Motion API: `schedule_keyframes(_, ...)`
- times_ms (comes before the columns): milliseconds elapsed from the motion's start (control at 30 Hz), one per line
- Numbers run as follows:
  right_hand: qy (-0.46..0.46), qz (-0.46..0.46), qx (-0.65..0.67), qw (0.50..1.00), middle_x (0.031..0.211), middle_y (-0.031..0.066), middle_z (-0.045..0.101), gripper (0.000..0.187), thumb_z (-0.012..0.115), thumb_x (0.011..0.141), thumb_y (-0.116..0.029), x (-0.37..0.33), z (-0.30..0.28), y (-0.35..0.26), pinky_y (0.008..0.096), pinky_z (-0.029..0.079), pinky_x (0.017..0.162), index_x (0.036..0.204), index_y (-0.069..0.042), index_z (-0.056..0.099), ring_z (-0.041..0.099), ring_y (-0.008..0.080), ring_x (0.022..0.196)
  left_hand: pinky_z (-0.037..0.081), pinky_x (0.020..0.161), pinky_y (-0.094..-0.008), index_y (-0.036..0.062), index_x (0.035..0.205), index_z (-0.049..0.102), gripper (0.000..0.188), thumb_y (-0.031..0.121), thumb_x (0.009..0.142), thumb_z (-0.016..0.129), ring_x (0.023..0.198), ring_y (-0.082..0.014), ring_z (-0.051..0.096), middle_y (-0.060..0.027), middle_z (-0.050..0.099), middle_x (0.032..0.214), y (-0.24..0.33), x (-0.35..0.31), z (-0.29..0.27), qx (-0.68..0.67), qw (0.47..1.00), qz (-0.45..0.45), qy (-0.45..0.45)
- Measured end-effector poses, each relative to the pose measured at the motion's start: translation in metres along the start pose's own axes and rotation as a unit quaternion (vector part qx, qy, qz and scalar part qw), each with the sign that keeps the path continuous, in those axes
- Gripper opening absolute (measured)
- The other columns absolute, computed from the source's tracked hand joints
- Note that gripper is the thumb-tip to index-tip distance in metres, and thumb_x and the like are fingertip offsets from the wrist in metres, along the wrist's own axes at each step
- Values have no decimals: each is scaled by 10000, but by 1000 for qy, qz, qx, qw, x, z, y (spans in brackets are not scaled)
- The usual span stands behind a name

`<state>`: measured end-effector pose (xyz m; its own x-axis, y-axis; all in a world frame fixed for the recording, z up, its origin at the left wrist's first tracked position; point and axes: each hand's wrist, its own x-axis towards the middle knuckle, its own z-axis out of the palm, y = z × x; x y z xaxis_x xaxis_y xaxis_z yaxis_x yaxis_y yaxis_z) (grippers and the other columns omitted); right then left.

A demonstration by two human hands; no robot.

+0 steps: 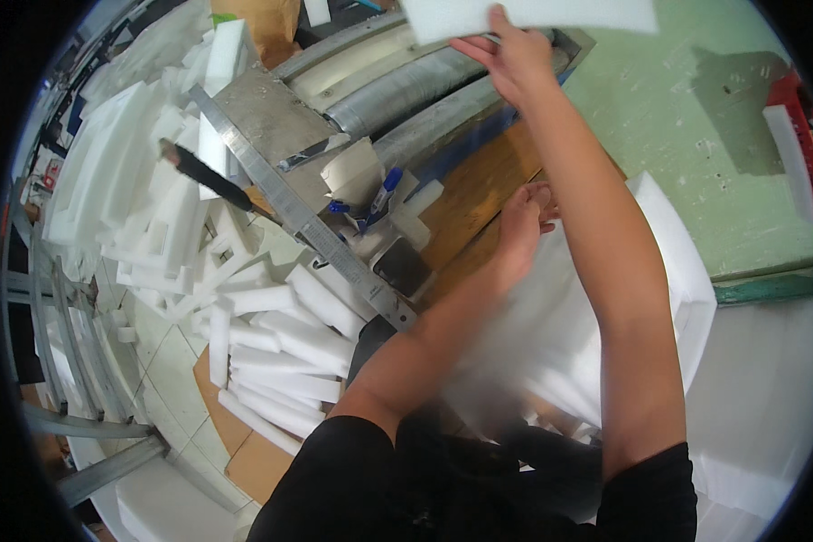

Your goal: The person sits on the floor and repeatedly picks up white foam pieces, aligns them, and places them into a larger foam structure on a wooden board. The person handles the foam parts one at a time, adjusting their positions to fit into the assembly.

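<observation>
My right hand (515, 59) is reaching far forward and grips the edge of a white foam sheet (533, 16), thumb on top and fingers beneath. The sheet's far part runs out of the picture. Closer in, my left hand (524, 226) hovers above the brown wooden surface (479, 203), its fingers loosely curled and slightly apart. I see nothing in it, though the right forearm covers part of its fingertips. A large white foam piece (569, 334) lies below and between my forearms, partly blurred.
Grey rollers (406, 90) sit in a frame beyond a metal rail (289, 199). Blue marker pens (387, 190) stand near the rail, beside a black-handled tool (210, 177). White foam strips (289, 343) pile up at left. A green tabletop (659, 117) and red crate (797, 135) are right.
</observation>
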<state>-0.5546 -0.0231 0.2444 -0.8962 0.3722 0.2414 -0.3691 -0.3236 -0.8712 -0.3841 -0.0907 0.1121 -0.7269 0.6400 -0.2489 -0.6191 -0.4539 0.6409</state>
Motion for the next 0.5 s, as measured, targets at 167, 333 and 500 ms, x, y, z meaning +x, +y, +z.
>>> schedule_keyframes(167,98,26,29,994,1293,292,560,496,570,1077,-272,-89,-38,-106,460,620,963,1352,120,439,662,416,1113,493,966,-327,38,1316,627,352,182,995,631,1111,-187,619,-84,661,1205,-22,-18,2,169,975,111,-97)
schedule_keyframes(333,157,-38,-18,987,1252,273,610,475,551,1085,-306,-208,-86,-207,467,602,988,1330,97,494,663,387,1132,459,1057,-326,38,1390,603,450,136,960,691,1191,-200,603,-94,666,1267,-36,-68,20,321,936,107,-95)
schedule_keyframes(500,239,-45,-204,948,1101,93,699,374,645,1038,-326,-365,-125,-281,369,564,873,1215,2,611,682,202,961,401,1111,-322,-6,1465,534,493,229,1035,596,1285,-209,555,-133,611,1391,-61,-135,-14,251,958,79,-112)
